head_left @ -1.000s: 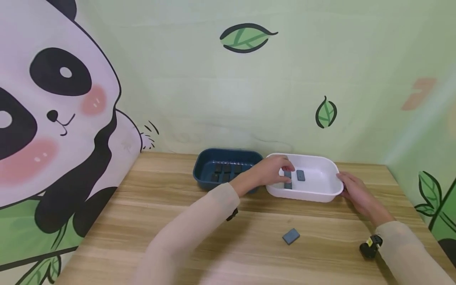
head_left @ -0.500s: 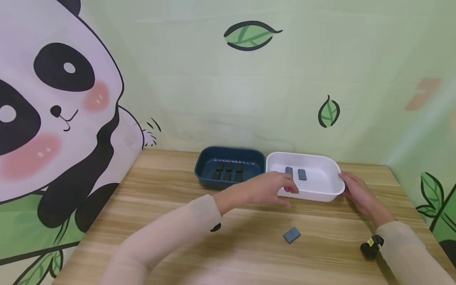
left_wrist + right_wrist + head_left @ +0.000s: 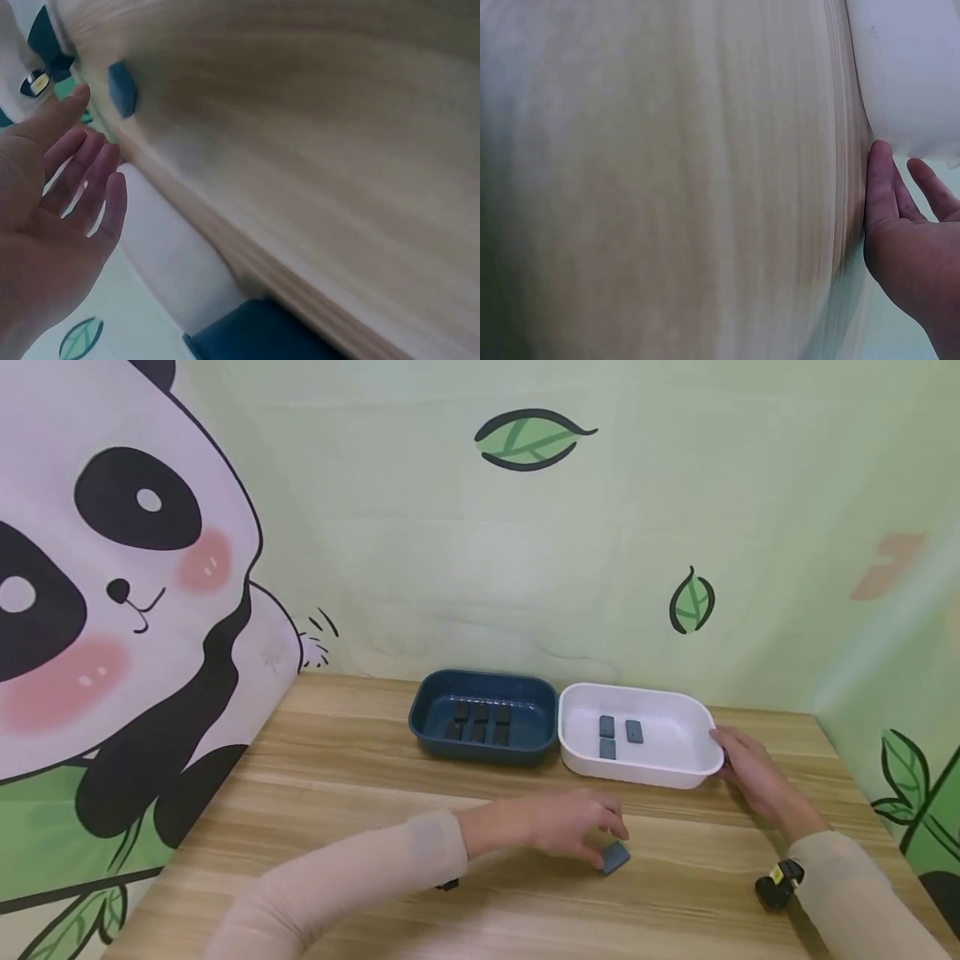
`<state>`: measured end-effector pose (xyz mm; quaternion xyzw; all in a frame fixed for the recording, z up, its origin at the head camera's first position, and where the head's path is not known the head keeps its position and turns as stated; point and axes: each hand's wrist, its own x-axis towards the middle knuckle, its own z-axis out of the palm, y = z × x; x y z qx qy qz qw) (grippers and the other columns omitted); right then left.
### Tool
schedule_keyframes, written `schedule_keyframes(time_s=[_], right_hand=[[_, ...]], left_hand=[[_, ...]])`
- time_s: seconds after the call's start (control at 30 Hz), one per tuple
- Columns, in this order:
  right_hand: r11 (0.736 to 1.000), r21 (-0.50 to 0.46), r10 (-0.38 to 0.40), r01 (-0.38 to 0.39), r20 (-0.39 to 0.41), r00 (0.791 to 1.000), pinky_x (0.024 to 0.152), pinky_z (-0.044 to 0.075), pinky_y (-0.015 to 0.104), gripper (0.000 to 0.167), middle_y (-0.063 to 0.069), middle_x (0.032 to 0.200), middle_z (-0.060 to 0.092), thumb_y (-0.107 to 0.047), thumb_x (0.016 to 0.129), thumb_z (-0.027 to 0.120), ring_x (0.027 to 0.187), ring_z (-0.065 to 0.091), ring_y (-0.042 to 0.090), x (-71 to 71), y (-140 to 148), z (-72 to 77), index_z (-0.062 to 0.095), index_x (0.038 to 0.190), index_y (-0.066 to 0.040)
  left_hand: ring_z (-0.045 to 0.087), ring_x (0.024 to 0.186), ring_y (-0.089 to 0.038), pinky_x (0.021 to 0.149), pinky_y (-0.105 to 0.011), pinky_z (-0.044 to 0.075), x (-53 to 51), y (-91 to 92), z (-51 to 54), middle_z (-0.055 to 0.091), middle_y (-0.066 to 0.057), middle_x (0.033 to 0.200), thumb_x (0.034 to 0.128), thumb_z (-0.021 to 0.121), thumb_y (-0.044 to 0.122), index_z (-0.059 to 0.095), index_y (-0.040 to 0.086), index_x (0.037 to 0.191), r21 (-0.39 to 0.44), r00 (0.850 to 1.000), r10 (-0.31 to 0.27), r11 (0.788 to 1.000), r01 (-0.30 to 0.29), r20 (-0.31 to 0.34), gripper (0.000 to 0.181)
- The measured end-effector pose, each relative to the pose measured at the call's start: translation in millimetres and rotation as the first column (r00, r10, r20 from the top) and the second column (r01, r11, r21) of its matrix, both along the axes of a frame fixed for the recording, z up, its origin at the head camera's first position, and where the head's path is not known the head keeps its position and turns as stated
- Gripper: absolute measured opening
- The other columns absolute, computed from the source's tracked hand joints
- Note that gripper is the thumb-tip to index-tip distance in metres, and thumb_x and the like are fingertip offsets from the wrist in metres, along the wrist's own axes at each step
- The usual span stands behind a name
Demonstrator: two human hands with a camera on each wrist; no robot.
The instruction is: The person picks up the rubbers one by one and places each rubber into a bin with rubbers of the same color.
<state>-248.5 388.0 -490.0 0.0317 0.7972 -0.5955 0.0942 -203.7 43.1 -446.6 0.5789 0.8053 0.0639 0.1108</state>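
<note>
A small blue-grey rectangular block (image 3: 616,857) lies on the wooden table. My left hand (image 3: 573,824) is over its left side with fingers loosely bent; the left wrist view shows a gap between this hand (image 3: 64,187) and the block (image 3: 122,89). My right hand (image 3: 753,772) touches the right end of the white tray (image 3: 678,774). In the right wrist view, that hand's fingers (image 3: 882,180) look fairly straight against the tray end. Three similar blocks, one of them this block (image 3: 634,732), lie inside the white tray.
A dark blue tray (image 3: 487,755) stands against the left side of the white tray. Several black blocks (image 3: 480,713) lie in it in two rows. Behind both trays rises a printed wall covering (image 3: 420,568).
My left hand has left the white tray and come toward me to the loose block, uncovering the blocks in the tray. The right hand stays at the tray's right end.
</note>
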Motion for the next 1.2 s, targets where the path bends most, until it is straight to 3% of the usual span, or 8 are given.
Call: schedule_keyframes(time_s=[0.17, 0.37, 0.47, 0.63, 1.03, 1.2], right_hand=[[1.000, 0.000, 0.007, -0.007, 0.006, 1.000, 0.089, 0.055, 0.013, 0.076, 0.034, 0.165, 0.025, -0.046, 0.116, 0.031, 0.106, 0.055, -0.006, -0.5, 1.0, -2.5, 0.017, 0.163, 0.012], [1.000, 0.011, 0.002, -0.002, 0.013, 1.000, 0.089, 0.054, 0.012, 0.076, 0.033, 0.166, 0.024, -0.047, 0.116, 0.031, 0.110, 0.053, -0.004, -1.9, 1.7, -5.6, 0.017, 0.163, 0.011], [1.000, 0.022, -0.004, 0.003, 0.019, 1.000, 0.088, 0.053, 0.011, 0.076, 0.033, 0.167, 0.024, -0.047, 0.116, 0.030, 0.118, 0.053, 0.004, -2.9, 1.9, -6.3, 0.017, 0.164, 0.010], [1.000, 0.023, -0.005, 0.005, 0.018, 1.000, 0.089, 0.053, 0.010, 0.075, 0.033, 0.167, 0.023, -0.047, 0.116, 0.029, 0.131, 0.049, 0.018, -4.1, 1.0, -5.1, 0.017, 0.164, 0.009], [1.000, 0.027, -0.004, 0.004, 0.010, 1.000, 0.088, 0.053, 0.011, 0.075, 0.032, 0.166, 0.024, -0.048, 0.116, 0.029, 0.120, 0.052, 0.007, -2.2, 2.6, -3.7, 0.018, 0.164, 0.009], [0.999, 0.041, 0.005, -0.005, 0.014, 1.000, 0.088, 0.053, 0.011, 0.077, 0.032, 0.166, 0.026, -0.051, 0.115, 0.029, 0.125, 0.051, 0.013, -1.1, 1.4, 1.2, 0.018, 0.164, 0.008]], left_hand=[[0.060, 0.116, -0.001, 0.101, -0.012, 0.046, 2.7, 4.1, -8.9, 0.068, 0.007, 0.128, 0.0939, 0.084, 0.034, 0.072, 0.019, 0.137, -0.009, 0.999, -0.022, 1.000, 0.022, -0.036, 0.047], [0.057, 0.109, 0.002, 0.092, -0.008, 0.045, 3.1, 9.9, -14.7, 0.065, 0.007, 0.130, 0.0931, 0.085, 0.033, 0.071, 0.020, 0.138, -0.041, 1.000, -0.022, 0.999, 0.022, -0.008, 0.049], [0.056, 0.108, 0.002, 0.089, -0.007, 0.044, 3.0, 11.4, -16.1, 0.064, 0.008, 0.131, 0.0932, 0.085, 0.032, 0.070, 0.020, 0.138, -0.056, 1.000, -0.013, 0.998, 0.013, -0.002, 0.048], [0.057, 0.110, 0.001, 0.090, -0.007, 0.044, 1.1, 12.7, -15.9, 0.064, 0.007, 0.132, 0.0933, 0.085, 0.030, 0.070, 0.020, 0.138, -0.062, 1.000, 0.005, 0.998, -0.004, 0.019, 0.048], [0.057, 0.110, -0.002, 0.095, -0.008, 0.045, -0.8, 15.0, -8.2, 0.063, 0.005, 0.130, 0.0929, 0.085, 0.025, 0.071, 0.020, 0.137, -0.113, 1.000, -0.014, 0.993, 0.016, 0.022, 0.047], [0.057, 0.103, -0.002, 0.089, -0.008, 0.046, -2.4, 16.5, -5.8, 0.065, 0.005, 0.122, 0.0916, 0.086, 0.026, 0.074, 0.019, 0.132, -0.120, 1.000, -0.003, 0.993, 0.005, 0.018, 0.043]])
